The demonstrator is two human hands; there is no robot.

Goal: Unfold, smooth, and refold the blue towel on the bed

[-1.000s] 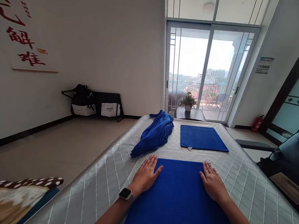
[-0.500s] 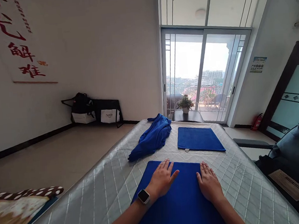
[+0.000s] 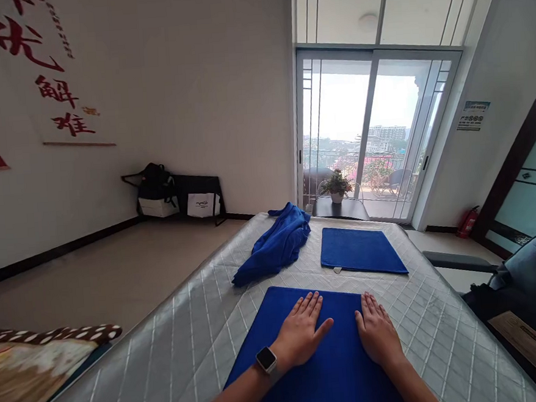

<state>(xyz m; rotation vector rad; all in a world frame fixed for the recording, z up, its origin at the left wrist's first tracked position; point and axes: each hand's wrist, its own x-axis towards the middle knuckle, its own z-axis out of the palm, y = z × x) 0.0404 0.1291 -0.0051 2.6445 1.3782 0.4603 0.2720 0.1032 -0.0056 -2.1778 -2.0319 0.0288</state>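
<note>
A blue cloth lies spread flat before me on the quilted, silvery cover. My left hand, with a watch on its wrist, rests palm down on the cloth near its far edge, fingers stretched out and thumb apart. At the cloth's far right corner, my right hand lies flat with its fingers extended. Beyond them is a second blue cloth, folded flat into a rectangle with a small white tag at its near edge. To its left sits a crumpled blue cloth in a loose heap.
Past the far end stands a small dark table with a potted plant, before sliding glass doors. A dark chair is close on the right. At lower left lies a patterned brown blanket.
My left hand has slid rightward over the cloth, away from its left edge. My right hand stays flat near the right corner. The view has turned slightly left.
</note>
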